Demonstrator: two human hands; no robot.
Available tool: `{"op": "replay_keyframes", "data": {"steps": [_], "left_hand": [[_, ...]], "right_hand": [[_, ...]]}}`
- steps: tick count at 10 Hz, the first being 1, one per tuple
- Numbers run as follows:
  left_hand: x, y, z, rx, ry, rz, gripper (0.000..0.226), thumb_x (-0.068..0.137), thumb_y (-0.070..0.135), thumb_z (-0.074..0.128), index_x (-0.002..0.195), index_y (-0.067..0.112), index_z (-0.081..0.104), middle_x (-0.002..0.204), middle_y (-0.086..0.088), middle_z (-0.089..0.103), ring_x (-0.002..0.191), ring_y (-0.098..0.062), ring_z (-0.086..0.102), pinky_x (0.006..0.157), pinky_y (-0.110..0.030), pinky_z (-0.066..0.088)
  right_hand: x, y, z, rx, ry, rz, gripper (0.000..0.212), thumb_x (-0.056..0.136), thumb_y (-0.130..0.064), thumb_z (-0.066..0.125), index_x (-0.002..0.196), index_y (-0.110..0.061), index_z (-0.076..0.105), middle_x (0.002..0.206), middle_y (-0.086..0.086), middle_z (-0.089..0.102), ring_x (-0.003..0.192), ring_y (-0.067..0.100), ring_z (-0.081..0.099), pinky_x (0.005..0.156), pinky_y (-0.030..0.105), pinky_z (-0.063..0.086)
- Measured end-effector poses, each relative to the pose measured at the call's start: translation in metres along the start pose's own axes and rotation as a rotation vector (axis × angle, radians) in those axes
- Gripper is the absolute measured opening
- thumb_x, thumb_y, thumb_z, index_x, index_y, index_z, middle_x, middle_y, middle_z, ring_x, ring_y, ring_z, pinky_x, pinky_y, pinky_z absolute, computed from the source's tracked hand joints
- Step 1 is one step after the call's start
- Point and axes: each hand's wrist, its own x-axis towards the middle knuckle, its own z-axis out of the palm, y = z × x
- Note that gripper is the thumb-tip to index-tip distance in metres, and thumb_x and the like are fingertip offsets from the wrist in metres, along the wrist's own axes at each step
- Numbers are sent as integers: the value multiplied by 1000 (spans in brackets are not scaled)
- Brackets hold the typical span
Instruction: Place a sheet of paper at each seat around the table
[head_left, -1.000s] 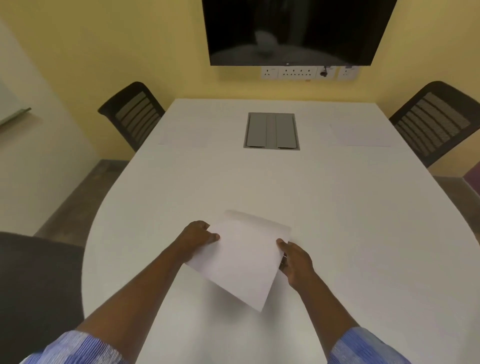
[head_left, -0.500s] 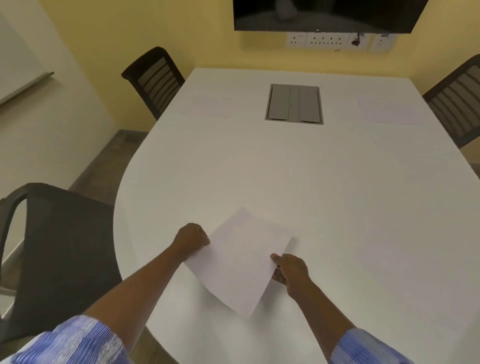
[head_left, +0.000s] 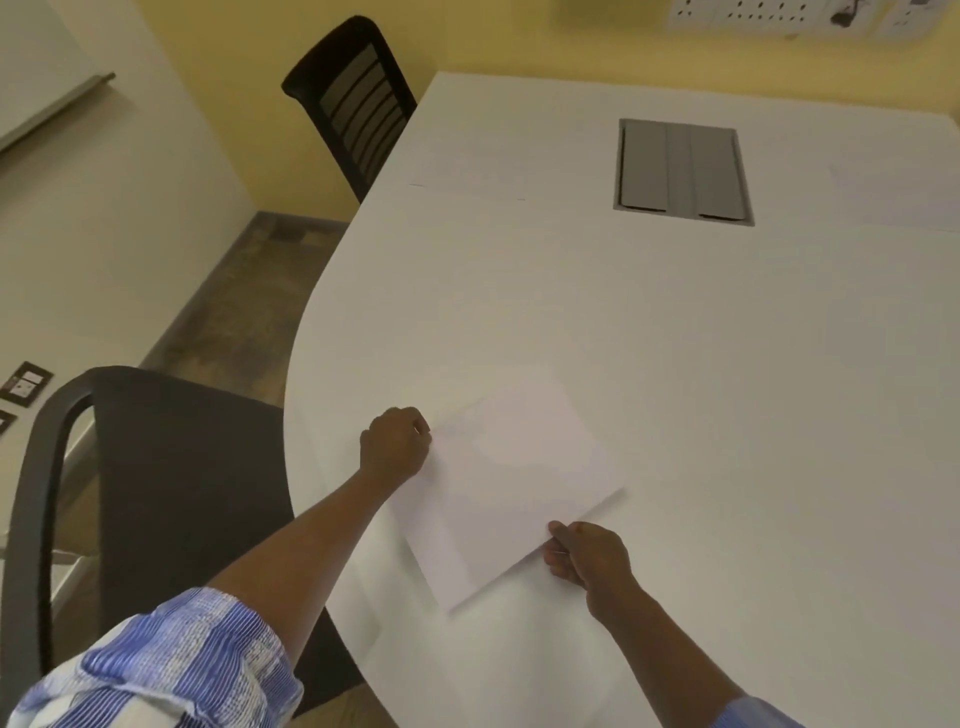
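A white sheet of paper (head_left: 511, 493) is held just over the white table (head_left: 675, 338), near its left edge. My left hand (head_left: 395, 441) pinches the sheet's left corner and my right hand (head_left: 587, 553) pinches its near right edge. The sheet lies at an angle beside the near black chair (head_left: 171, 499). Another sheet (head_left: 467, 179) lies flat on the table in front of the far black chair (head_left: 353, 98). A third sheet (head_left: 893, 192) lies at the table's far right.
A grey cable hatch (head_left: 683, 171) is set into the table's middle. Wall sockets (head_left: 769, 13) run along the yellow back wall. Floor sockets (head_left: 23, 387) sit at the left, and brown floor shows between the chairs.
My view has swung left and down, bringing the near black chair into sight. Both hands have carried the sheet toward the table's left edge, turning it slightly.
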Motion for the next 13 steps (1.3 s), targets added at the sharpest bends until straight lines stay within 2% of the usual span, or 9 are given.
{"op": "replay_keyframes", "data": {"steps": [1,3,4,6,7,8,9,10,13], "left_hand": [[24,-20,-2,124,104,87,11,91,26,63,98,20,71,106,-7,64,102,-31,61,89,-40,44],[18,-55,34,280,251,329,70,90,42,68,145,2,50,152,-29,42,141,-46,41,112,-58,36],[-4,-70,71,295,128,372,85,95,62,46,158,8,27,167,-21,13,154,-40,13,122,-57,19],[-23,-96,106,272,66,263,93,93,72,35,161,13,12,169,-17,-2,155,-38,2,124,-55,16],[-19,-100,103,272,63,268,93,94,72,34,162,15,7,169,-15,-5,156,-37,-1,124,-55,14],[-16,-103,103,275,61,277,92,95,72,32,162,16,5,169,-14,-8,156,-35,-5,124,-55,13],[-16,-105,102,279,63,285,91,95,72,30,162,15,5,169,-14,-8,156,-35,-5,124,-55,14],[-16,-105,102,284,58,288,91,95,72,31,162,16,5,169,-14,-8,156,-35,-5,124,-55,14],[-16,-100,96,308,33,273,93,93,74,24,161,14,4,168,-16,-9,155,-37,-3,124,-56,15]], "right_hand": [[8,0,34,-21,-6,8,22,87,-15,76,74,2,70,71,17,74,59,26,67,64,35,61],[21,-5,77,-17,51,11,27,87,-16,76,65,-5,66,69,13,76,55,22,67,61,35,60],[26,-6,83,-36,40,22,25,87,-17,76,68,-4,68,69,12,76,56,22,67,62,35,61],[28,-12,85,-86,63,45,31,91,-34,70,79,-5,71,65,10,74,53,24,65,57,34,59],[24,-12,79,-451,279,-219,33,94,-50,57,94,-17,60,85,1,71,73,22,67,64,32,51],[27,-4,66,-859,303,-761,44,95,-46,55,131,-21,54,132,2,59,120,24,56,91,36,49],[42,7,57,-1173,109,-821,67,99,-53,43,159,-28,24,168,9,14,151,28,24,118,46,31],[55,16,52,-1330,39,-770,69,99,-59,31,160,-35,10,169,6,-10,156,30,8,122,49,17],[53,8,52,-1379,2,-745,74,98,-65,27,160,-35,0,168,7,-15,156,29,1,123,48,13]]}}
